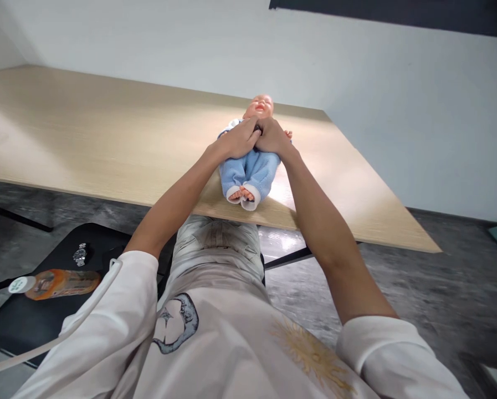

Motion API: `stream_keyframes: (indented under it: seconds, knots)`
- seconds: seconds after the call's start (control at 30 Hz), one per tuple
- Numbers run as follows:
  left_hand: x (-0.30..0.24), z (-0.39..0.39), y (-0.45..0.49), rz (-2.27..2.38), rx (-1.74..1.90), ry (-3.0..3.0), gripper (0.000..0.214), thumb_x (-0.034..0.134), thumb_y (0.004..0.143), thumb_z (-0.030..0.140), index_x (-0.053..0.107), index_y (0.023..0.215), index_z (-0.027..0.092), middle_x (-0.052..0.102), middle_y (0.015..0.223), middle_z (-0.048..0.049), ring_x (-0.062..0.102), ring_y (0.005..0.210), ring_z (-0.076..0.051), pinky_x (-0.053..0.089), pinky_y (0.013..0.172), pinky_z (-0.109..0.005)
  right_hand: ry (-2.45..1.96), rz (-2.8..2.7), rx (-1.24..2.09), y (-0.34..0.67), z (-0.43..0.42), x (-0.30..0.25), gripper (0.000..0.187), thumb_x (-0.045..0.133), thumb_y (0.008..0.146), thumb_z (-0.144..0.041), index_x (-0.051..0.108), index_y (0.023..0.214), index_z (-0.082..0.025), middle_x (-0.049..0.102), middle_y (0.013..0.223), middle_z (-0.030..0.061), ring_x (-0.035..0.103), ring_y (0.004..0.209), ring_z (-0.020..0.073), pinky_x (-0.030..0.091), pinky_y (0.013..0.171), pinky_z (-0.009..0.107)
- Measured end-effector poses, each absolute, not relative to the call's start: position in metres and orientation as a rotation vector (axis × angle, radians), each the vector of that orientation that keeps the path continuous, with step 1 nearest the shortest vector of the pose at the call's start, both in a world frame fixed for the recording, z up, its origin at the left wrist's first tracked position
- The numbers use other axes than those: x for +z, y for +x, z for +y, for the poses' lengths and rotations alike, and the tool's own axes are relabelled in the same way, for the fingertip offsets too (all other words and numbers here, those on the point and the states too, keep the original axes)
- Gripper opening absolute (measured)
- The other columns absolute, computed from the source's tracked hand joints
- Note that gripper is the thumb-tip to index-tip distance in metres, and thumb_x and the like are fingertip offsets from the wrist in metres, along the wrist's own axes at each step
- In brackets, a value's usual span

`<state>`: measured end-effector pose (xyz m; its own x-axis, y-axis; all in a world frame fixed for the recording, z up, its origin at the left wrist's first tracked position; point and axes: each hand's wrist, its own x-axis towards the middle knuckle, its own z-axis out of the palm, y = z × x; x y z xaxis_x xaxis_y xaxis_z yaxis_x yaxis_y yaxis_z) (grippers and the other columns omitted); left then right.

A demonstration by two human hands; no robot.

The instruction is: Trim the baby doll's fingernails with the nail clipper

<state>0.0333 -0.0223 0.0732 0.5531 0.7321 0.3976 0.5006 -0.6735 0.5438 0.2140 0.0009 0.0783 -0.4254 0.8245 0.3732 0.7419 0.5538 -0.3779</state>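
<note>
A baby doll (259, 166) in a light blue outfit with white cuffs lies on its back on the table, head away from me and bare feet toward me. Over its chest my left hand (243, 137) and my right hand (271, 136) meet, touching each other. Both have curled fingers, closed on the front of the doll's clothes, and the fingertips are mostly hidden. A small dark spot (257, 128) shows between the hands; I cannot tell what it is. The doll's chest is covered, while its head (261, 105) and one small hand (288, 134) stay visible.
The pale wooden table (127, 138) ends close to my legs, with a white wall (169, 44) behind. At my left, a black chair (11, 327) holds an orange drink bottle (63, 284) and a metal wristwatch (80, 254).
</note>
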Motion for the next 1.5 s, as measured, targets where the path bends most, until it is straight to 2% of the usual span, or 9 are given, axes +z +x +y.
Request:
stream_keyframes:
  seconds: [0.17, 0.33, 0.43, 0.53, 0.7, 1.07, 1.2, 1.4, 1.5]
  knots:
    - [0.0748, -0.0253, 0.0331, 1.018, 0.871, 2.421, 0.03, 0.047, 0.113, 0.044, 0.063, 0.132, 0.027, 0.076, 0.137, -0.0173, 0.064, 0.141, -0.042, 0.048, 0.13, -0.066, -1.229, -2.289, 0.197, 0.2164, 0.0053, 0.076, 0.013, 0.073, 0.087, -0.033, 0.065, 0.088, -0.024, 0.072, 0.082, 0.0102, 0.073, 0.099, 0.0381, 0.064, 0.093, 0.054]
    - [0.0752, -0.0268, 0.0335, 1.019, 0.869, 2.449, 0.032, 0.045, 0.111, 0.036, 0.062, 0.135, 0.024, 0.076, 0.137, -0.0181, 0.067, 0.136, -0.042, 0.05, 0.125, -0.066, -1.249, -2.285, 0.176, 0.2186, 0.0083, 0.0737, 0.017, 0.072, 0.081, -0.026, 0.055, 0.081, -0.025, 0.07, 0.083, 0.0093, 0.071, 0.091, 0.0343, 0.063, 0.09, 0.053]
    - [0.0757, -0.0272, 0.0336, 1.024, 0.866, 2.489, 0.032, 0.043, 0.11, 0.031, 0.062, 0.133, 0.022, 0.076, 0.138, -0.0194, 0.068, 0.132, -0.04, 0.052, 0.124, -0.064, -1.241, -2.29, 0.19, 0.2186, 0.0068, 0.0743, 0.015, 0.074, 0.083, -0.028, 0.06, 0.085, -0.025, 0.069, 0.082, 0.0093, 0.071, 0.095, 0.0364, 0.063, 0.092, 0.054]
    - [0.0763, -0.027, 0.0336, 1.025, 0.864, 2.487, 0.031, 0.044, 0.112, 0.034, 0.063, 0.134, 0.025, 0.076, 0.141, -0.0171, 0.066, 0.135, -0.039, 0.05, 0.128, -0.063, -1.234, -2.285, 0.204, 0.2179, 0.0049, 0.0755, 0.013, 0.075, 0.083, -0.029, 0.064, 0.088, -0.025, 0.069, 0.082, 0.0099, 0.071, 0.099, 0.0378, 0.063, 0.093, 0.055]
    - [0.077, -0.0283, 0.0333, 1.032, 0.856, 2.454, 0.031, 0.045, 0.113, 0.039, 0.063, 0.136, 0.027, 0.074, 0.145, -0.0159, 0.064, 0.141, -0.039, 0.048, 0.131, -0.06, -1.245, -2.281, 0.188, 0.2183, 0.0058, 0.0751, 0.016, 0.072, 0.081, -0.024, 0.057, 0.081, -0.026, 0.071, 0.086, 0.009, 0.07, 0.091, 0.0334, 0.062, 0.091, 0.053]
    - [0.073, -0.0223, 0.0328, 1.02, 0.867, 2.466, 0.034, 0.044, 0.111, 0.038, 0.063, 0.136, 0.026, 0.075, 0.144, -0.0162, 0.065, 0.14, -0.04, 0.049, 0.13, -0.061, -1.256, -2.307, 0.158, 0.2173, 0.005, 0.0748, 0.022, 0.078, 0.092, -0.043, 0.068, 0.094, -0.024, 0.075, 0.091, 0.0129, 0.071, 0.098, 0.0377, 0.063, 0.091, 0.054]
    - [0.072, -0.021, 0.0327, 1.024, 0.855, 2.505, 0.034, 0.04, 0.113, 0.038, 0.061, 0.134, 0.022, 0.073, 0.146, -0.0196, 0.065, 0.138, -0.039, 0.05, 0.129, -0.061, -1.268, -2.307, 0.164, 0.216, 0.0014, 0.0771, 0.022, 0.078, 0.091, -0.044, 0.069, 0.096, -0.024, 0.074, 0.088, 0.0123, 0.071, 0.097, 0.038, 0.063, 0.091, 0.055]
    - [0.0729, -0.0212, 0.0329, 1.033, 0.84, 2.477, 0.032, 0.042, 0.113, 0.047, 0.059, 0.136, 0.032, 0.076, 0.145, -0.0142, 0.062, 0.142, -0.041, 0.047, 0.133, -0.065, -1.261, -2.282, 0.201, 0.2143, -0.0002, 0.0787, 0.024, 0.075, 0.087, -0.048, 0.068, 0.093, -0.026, 0.071, 0.08, 0.0105, 0.071, 0.097, 0.0396, 0.065, 0.094, 0.06]
    - [0.0752, -0.0251, 0.034, 1.069, 0.846, 2.479, 0.03, 0.042, 0.113, 0.041, 0.061, 0.131, 0.027, 0.075, 0.145, -0.0179, 0.064, 0.139, -0.04, 0.049, 0.131, -0.064, -1.251, -2.271, 0.22, 0.2152, 0.0012, 0.0773, 0.024, 0.074, 0.081, -0.05, 0.059, 0.084, -0.03, 0.074, 0.087, 0.0113, 0.07, 0.098, 0.0415, 0.066, 0.098, 0.066]
